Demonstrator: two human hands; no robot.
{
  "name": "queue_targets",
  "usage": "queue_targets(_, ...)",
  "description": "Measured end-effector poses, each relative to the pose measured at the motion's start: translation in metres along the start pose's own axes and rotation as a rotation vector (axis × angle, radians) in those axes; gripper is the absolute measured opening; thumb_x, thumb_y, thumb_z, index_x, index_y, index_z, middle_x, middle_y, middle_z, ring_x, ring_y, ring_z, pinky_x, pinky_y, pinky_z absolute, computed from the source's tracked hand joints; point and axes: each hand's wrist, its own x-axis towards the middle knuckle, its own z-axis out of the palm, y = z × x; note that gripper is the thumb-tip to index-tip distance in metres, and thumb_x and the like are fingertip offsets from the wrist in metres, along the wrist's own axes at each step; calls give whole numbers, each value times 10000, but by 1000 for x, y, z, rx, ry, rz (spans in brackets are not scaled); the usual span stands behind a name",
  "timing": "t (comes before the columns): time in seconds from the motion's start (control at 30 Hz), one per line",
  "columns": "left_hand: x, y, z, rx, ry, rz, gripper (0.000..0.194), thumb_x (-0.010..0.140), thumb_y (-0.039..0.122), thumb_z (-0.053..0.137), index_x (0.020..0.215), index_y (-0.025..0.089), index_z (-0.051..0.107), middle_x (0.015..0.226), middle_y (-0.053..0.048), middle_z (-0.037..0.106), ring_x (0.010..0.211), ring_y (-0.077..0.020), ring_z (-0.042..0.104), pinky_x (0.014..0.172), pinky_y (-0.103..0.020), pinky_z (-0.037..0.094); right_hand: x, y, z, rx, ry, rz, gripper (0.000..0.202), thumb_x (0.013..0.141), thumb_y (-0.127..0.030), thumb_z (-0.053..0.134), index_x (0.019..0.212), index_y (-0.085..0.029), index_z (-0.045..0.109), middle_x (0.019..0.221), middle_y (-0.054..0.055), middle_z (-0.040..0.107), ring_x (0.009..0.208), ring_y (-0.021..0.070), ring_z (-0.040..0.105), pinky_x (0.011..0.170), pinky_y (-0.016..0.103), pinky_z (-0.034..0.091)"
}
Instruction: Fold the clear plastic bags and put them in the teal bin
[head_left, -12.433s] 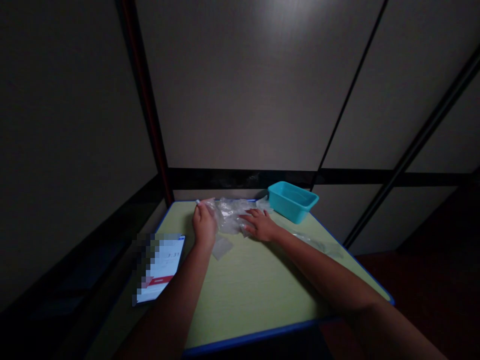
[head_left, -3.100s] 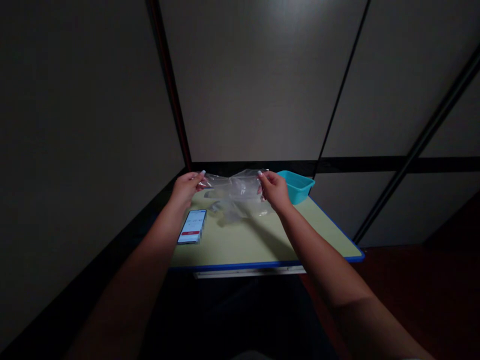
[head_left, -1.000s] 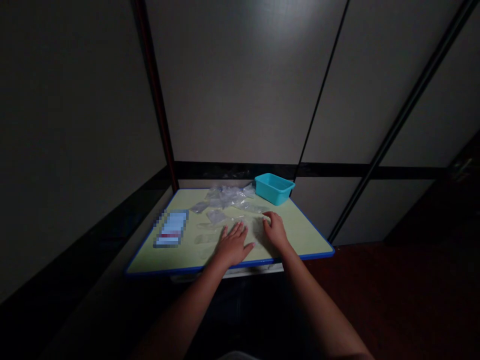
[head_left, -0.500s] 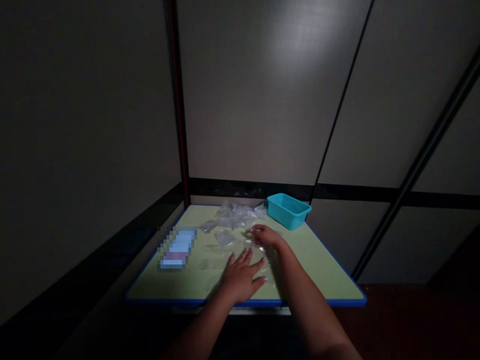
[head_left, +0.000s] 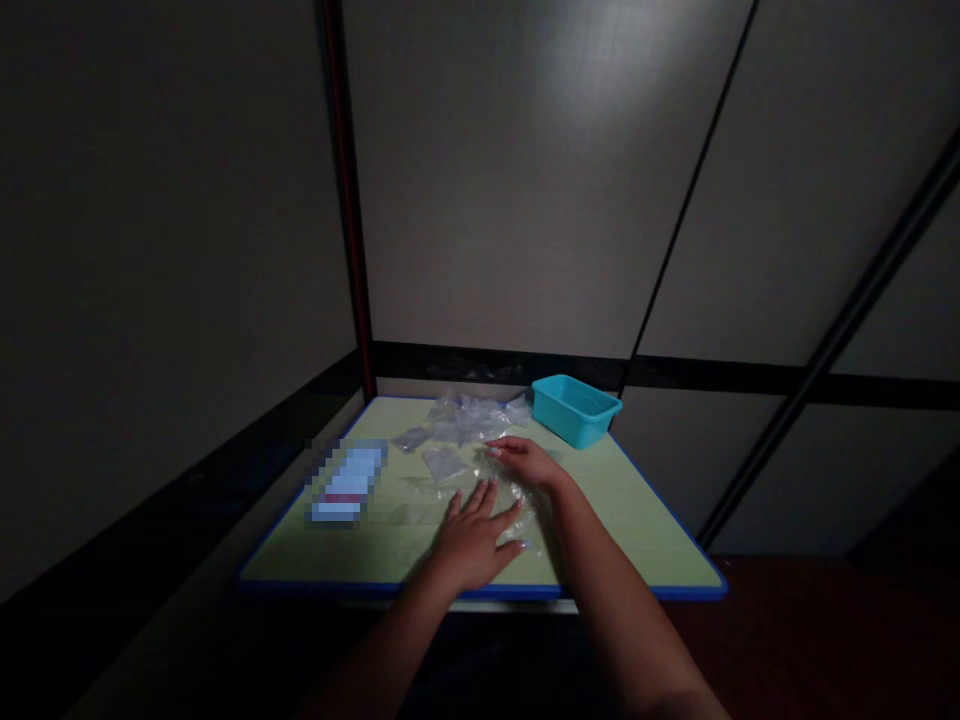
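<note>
My left hand (head_left: 472, 540) lies palm down with spread fingers on a clear plastic bag (head_left: 526, 515) near the table's front edge. My right hand (head_left: 525, 462) is just beyond it, over the far part of the same bag. Its fingers stretch out to the left and the thumb sits slightly below them. The hands hide much of the bag. Another small clear bag (head_left: 444, 463) lies flat beyond my left fingertips, and one more bag (head_left: 410, 439) is farther left. Behind them is a crumpled pile of clear plastic bags (head_left: 469, 418).
A turquoise plastic basket (head_left: 576, 425) stands at the back right corner of the pale green table (head_left: 637, 540), which has a blue edge. On the left lies a blurred-out, bright flat object (head_left: 349, 485). Panelled walls (head_left: 495, 220) rise behind the table and at its left.
The whole view has shifted a little. My right fingers reach slightly farther left and look straighter. My left hand remains flat on the bag.
</note>
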Motion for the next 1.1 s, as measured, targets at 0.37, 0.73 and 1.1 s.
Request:
queue_targets(0.37, 0, 0, 0, 11, -3, 18, 569, 890, 631, 309, 1418, 420, 305, 1536, -58, 223, 1425, -255, 121, 1099, -579, 95, -4, -4, 3, -8, -69, 2, 486, 625, -527, 734, 937, -155, 731, 899, 76, 729, 784, 178, 635, 801, 350, 468)
queue_targets(0.73, -1, -1, -1, 4, -15, 17, 581, 890, 634, 319, 1424, 407, 299, 1546, -54, 196, 1429, -251, 104, 1102, -572, 103, -8, -22, 4, 31, -25, -161, 441, 738, -539, 641, 999, -191, 716, 1096, 94, 691, 1064, 244, 595, 973, 400, 388)
queue_targets(1.1, -1, -2, 1, -1, 10, 20, 588, 888, 638, 329, 1423, 395, 310, 1543, -55, 209, 1428, -251, 114, 1105, -570, 106, 2, 6, 0, -275, 164, -53, 468, 791, -478, 564, 1107, -134, 595, 682, 11, 619, 558, 127, 515, 543, 249, 393)
